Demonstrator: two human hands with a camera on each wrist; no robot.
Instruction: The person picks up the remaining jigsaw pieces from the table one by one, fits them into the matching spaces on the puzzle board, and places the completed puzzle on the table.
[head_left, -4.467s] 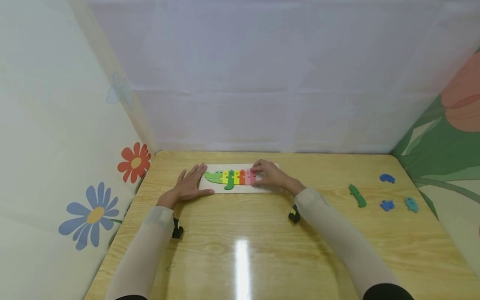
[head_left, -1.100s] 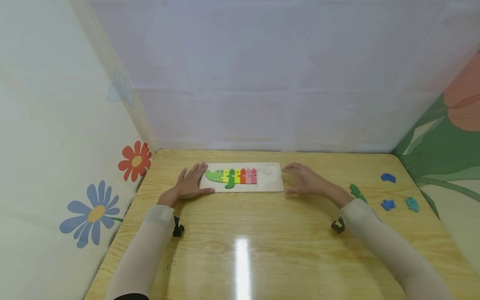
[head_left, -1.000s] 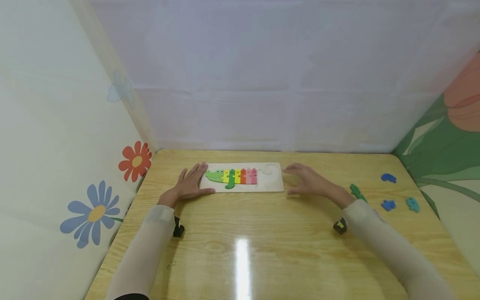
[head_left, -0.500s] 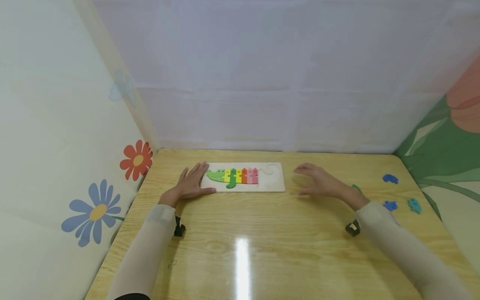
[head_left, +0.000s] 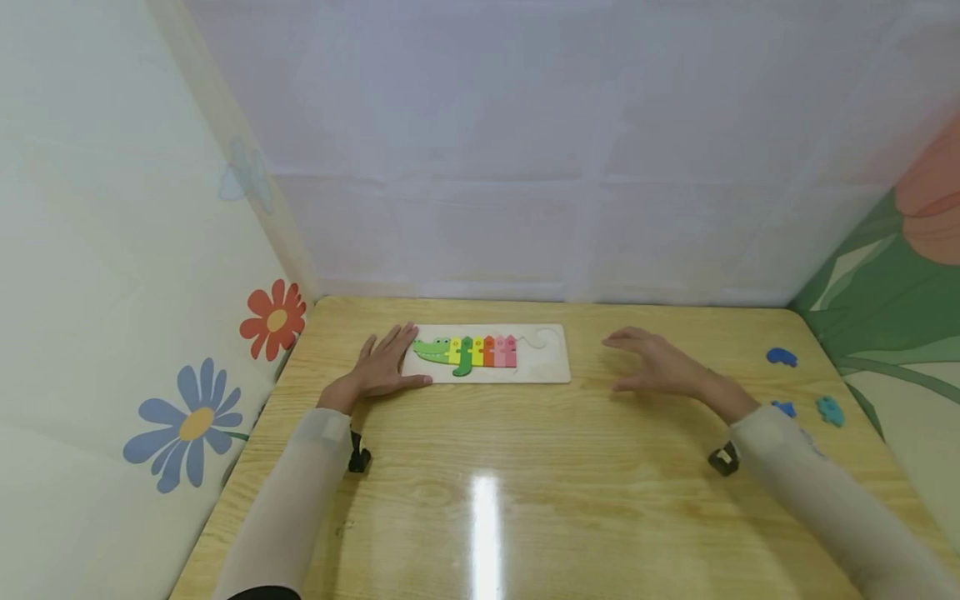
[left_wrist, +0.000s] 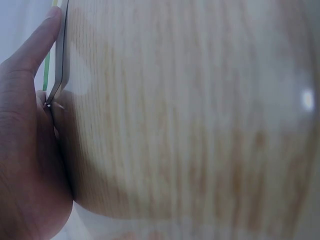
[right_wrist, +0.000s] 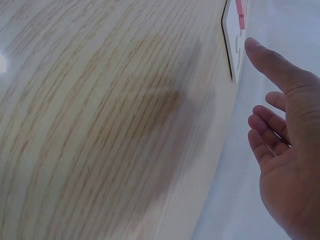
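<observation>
The right hand [head_left: 660, 367] grips nothing, its fingers loosely curved and parted from the thumb right of the frame's centre, while the left hand [head_left: 381, 367] lies with fingers spread against the left end of the puzzle board [head_left: 546, 367]. In the last few seconds the right hand has come away from the pink pieces [head_left: 506, 353] and shifted toward the right of the frame, the left staying put; I judge those pieces placed and the work between pieces. The board sits flat on the table [head_left: 525, 450], just left of centre: a green crocodile head [head_left: 431, 351], then yellow, green, yellow, orange-red and pink segments, with a bare outlined curl at its right end. Two blue pieces [head_left: 782, 357] and a teal piece [head_left: 830, 410] lie loose at the right of the frame.
</observation>
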